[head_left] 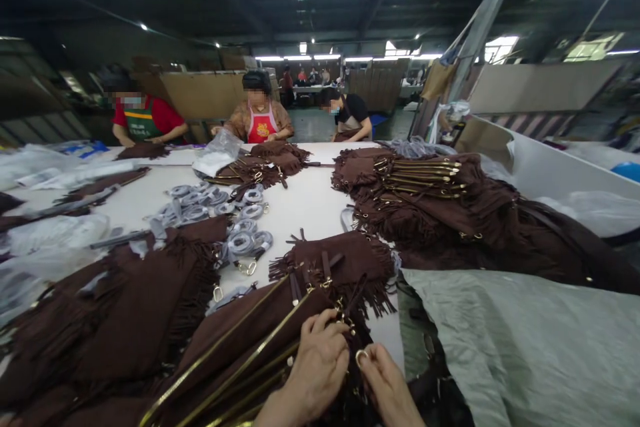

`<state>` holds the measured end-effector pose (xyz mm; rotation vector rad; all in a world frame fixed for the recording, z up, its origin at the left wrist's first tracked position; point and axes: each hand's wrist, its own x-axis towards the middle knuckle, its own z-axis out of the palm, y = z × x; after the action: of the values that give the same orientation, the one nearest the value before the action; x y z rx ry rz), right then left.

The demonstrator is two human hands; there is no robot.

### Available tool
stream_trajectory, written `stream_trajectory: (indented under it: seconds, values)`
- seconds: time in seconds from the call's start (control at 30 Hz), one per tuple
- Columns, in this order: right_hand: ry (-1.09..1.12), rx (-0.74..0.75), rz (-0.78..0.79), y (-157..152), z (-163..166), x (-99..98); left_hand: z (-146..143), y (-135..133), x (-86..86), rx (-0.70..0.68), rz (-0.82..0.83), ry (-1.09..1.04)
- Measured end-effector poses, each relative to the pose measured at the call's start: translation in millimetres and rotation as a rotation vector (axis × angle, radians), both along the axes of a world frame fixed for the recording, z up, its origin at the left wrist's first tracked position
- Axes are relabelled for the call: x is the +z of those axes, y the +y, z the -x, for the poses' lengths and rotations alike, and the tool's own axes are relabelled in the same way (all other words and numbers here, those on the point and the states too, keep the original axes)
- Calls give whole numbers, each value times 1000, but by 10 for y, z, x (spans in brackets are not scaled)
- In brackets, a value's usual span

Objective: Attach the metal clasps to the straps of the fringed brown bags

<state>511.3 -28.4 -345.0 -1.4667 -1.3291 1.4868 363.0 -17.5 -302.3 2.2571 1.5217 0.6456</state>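
Because the gold ring (358, 355) is so small, my right grip (384, 377) is narrow on it, thumb and finger pinching the rim, probably so the loop stays exposed. Left grip (321, 359): palm down, fingers curled over the hardware end of the brown bags (225, 323), likely steadying them; can't tell if anything is pinched under those fingertips. Bags lie right in front of me on the bench (315, 190), gold zips (267, 339) running lengthwise towards me, metal fittings at the far end, which looks handy for reaching the fittings. Right of my grip, a grey-green sheet (525, 340) spreads over that side, maybe as a cover; what's under it is mostly hidden. Left, more brown fringed pieces (145, 307), loosely overlapped. Just past the bags, a fringed bag (345, 253) lies flat, short straps on top. Beyond it to the left, wrapped strap coils (243, 240), rolled, I'd guess, to avoid tangling. Further right, a brown stack (425, 213) with gold zip edges lined up together, presumably for easy counting. Clear plastic bags (55, 233) bunch at far left. Across the bench, three co-workers: green apron (143, 125), red apron (261, 127), dark shirt (356, 110), each bent over brown material.
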Motion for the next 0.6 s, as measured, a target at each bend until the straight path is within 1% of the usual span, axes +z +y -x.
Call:
stream_trajectory:
  seconds: [0.07, 0.13, 0.17, 0.23, 0.3, 0.4, 0.47, 0.5, 0.6]
  values:
    - [-77, 3, -93, -1, 36, 18, -2, 7, 27, 11, 46, -14]
    - [-137, 21, -145, -14, 68, 28, 3, 7, 12, 18, 63, -17]
    - [-147, 51, -150, -22, 77, 36, 7, 5, -6, 27, 58, -17]
    - [-131, 158, -150, -37, 68, 56, 16, -2, -49, 39, 42, -14]
    - [-116, 240, -187, -56, 25, 65, 21, -9, -83, 45, 28, -17]
    - [-158, 276, -272, -96, -71, 17, 16, -20, -94, 45, -3, -14]
    - [-210, 252, -342, -125, -118, -54, 5, -28, -78, 31, -22, 12]
    - [-241, 222, -404, -139, -128, -93, -3, -31, -71, 21, -28, 30]
    - [-345, 137, -677, -165, -109, -181, -32, -35, -83, 13, -37, 65]
